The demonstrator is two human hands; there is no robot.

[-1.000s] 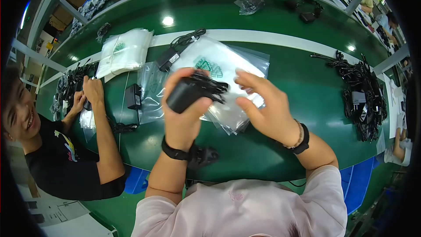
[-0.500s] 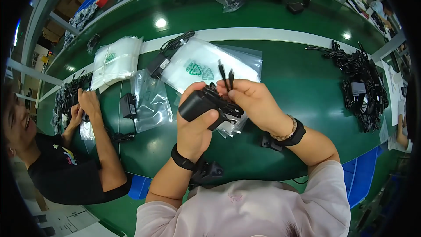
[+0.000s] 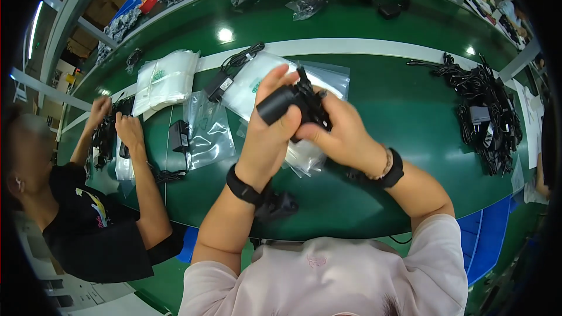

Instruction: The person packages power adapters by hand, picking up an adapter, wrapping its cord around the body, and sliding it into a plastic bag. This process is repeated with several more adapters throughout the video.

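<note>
A black power adapter (image 3: 276, 105) is in my left hand (image 3: 263, 131), whose fingers and thumb are closed around its body. My right hand (image 3: 345, 131) presses against the adapter's bunched black cable (image 3: 314, 100), with its thumb and fingers closed on the loops. Both hands meet above the table's middle, so part of the cable is hidden. Beneath and beyond them lie clear plastic bags (image 3: 332, 82) with green print. Another black adapter (image 3: 218, 86) with a coiled cord rests at the left edge of those bags.
Bundled plastic bags (image 3: 165, 85) lie at the left, near a single adapter (image 3: 178, 136) and a clear bag (image 3: 211, 134). A cable pile (image 3: 486, 123) covers the right side. A co-worker's hands (image 3: 129, 131) work at far left. Bagged items (image 3: 308, 4) sit on the far green surface.
My hands have come together around the cable, and the adapter has moved slightly up and right. The cable ends that stuck up are now gathered in. The co-worker's hands have moved apart.
</note>
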